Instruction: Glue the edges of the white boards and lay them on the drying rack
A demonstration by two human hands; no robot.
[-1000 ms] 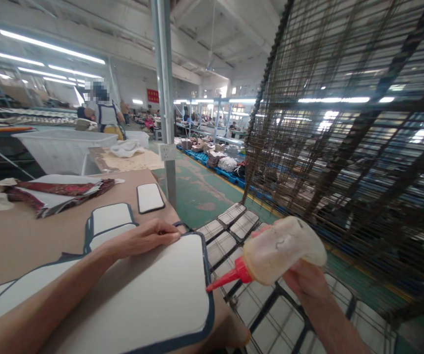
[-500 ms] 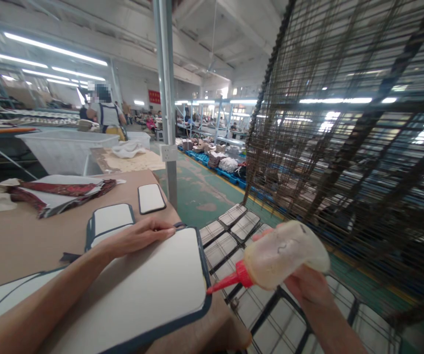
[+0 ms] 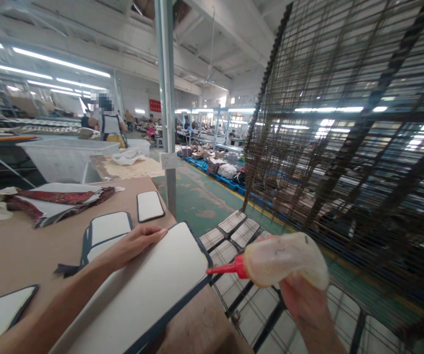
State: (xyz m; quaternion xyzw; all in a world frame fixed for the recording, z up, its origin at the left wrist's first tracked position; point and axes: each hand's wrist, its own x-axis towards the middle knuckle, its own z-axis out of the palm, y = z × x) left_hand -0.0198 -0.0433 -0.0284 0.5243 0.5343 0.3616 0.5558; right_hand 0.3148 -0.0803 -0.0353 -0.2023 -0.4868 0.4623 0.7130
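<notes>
A white panel with a dark blue border (image 3: 153,290) lies tilted across the near edge of the table. My left hand (image 3: 143,242) grips its far edge, fingers pressed together at the rim. In my right hand (image 3: 306,302) is a translucent squeeze bottle (image 3: 286,258), held on its side with fingers wrapped around it. Its red nozzle (image 3: 228,266) points left, and the tip meets the panel's border near the right corner. Yellowish liquid shows inside the bottle. Similar bordered panels (image 3: 110,227) rest beyond my left hand, with a smaller one (image 3: 150,205) farther off.
Brown covering lies on the table (image 3: 60,241). Patterned red and white fabric (image 3: 64,199) sits at its left. A wire mesh rack (image 3: 330,147) rises on the right, its lower mesh holding several panels (image 3: 245,232). A metal post (image 3: 166,98) stands ahead; a person (image 3: 110,123) is farther back.
The panel has turned counterclockwise, its right corner rising in view. The nozzle tip has moved up with it, and the bottle now lies more level. Both hands keep their hold.
</notes>
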